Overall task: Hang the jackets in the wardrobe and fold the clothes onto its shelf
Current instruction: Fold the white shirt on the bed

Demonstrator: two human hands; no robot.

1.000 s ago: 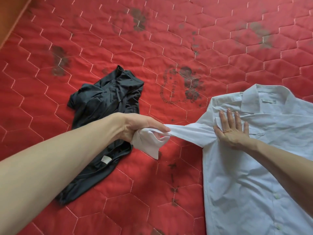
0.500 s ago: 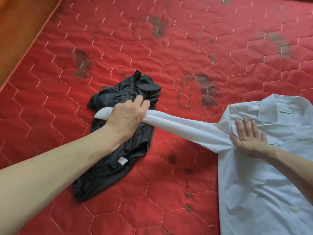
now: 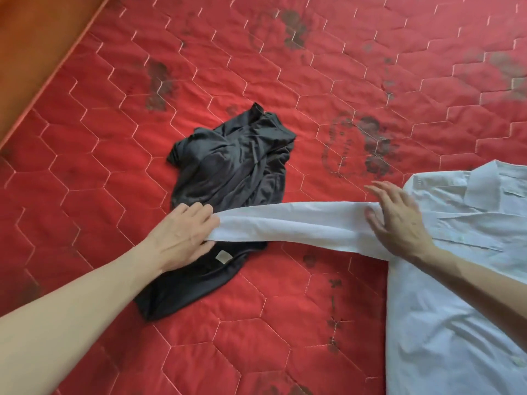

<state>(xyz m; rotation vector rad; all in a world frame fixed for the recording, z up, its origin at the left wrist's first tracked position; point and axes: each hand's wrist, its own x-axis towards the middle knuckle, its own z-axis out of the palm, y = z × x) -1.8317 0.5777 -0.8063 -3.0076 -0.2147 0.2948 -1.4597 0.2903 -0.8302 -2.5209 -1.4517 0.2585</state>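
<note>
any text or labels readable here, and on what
None can be read.
Pale tag on the dark garment: too small and blurred to read, if it bears any text.
White shirt and red mattress: no writing visible.

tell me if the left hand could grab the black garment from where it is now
Probably yes: the left hand already lies over the black garment, but it grips the end of the white shirt's sleeve, stretched across that garment, and would have to let go first.

Head camera, looking steeply down, close over mattress [image 3: 285,67].
</note>
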